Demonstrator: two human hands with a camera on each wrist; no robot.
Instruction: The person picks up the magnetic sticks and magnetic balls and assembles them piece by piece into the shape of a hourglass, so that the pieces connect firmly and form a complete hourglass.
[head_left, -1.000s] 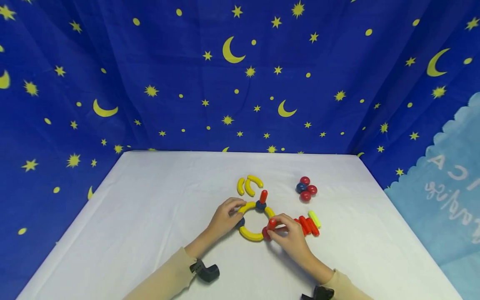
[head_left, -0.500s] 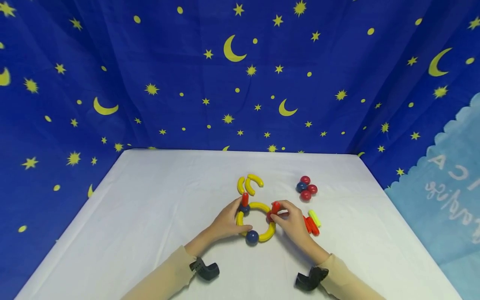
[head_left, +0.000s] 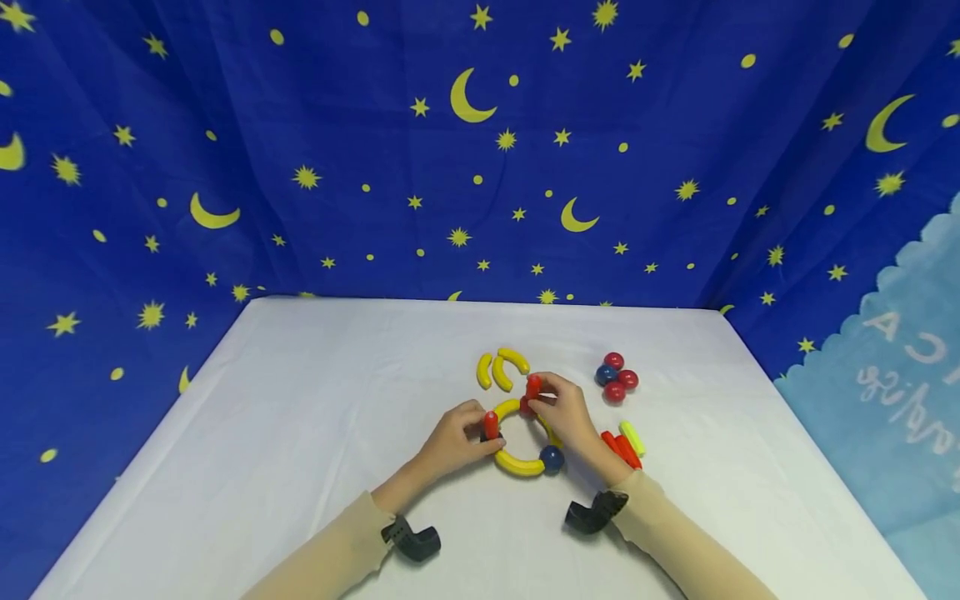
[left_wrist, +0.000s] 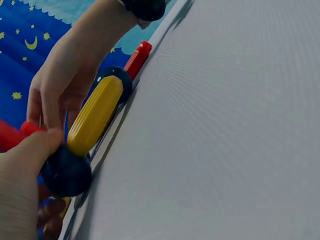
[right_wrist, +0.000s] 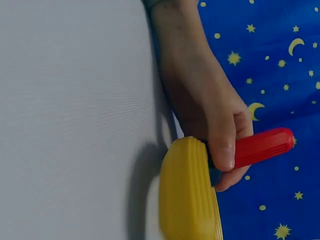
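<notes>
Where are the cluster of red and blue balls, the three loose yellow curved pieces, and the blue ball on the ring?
Ball cluster (head_left: 616, 378), head view, centre.
Loose yellow curved pieces (head_left: 500, 369), head view, middle piece.
Blue ball on the ring (head_left: 552, 457), head view, top surface.

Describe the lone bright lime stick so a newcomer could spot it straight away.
Start at the white table and find the yellow ring between both hands. Just right of it, beside the right wrist, lie red sticks. The lime stick lies on their outer right edge, the only pale yellow-green piece.

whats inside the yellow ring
Only bare white table shows inside the yellow ring. Two red pegs stand on the ring itself, the left hand holding one, the right hand the other. The right hand covers the ring's right side.
</notes>
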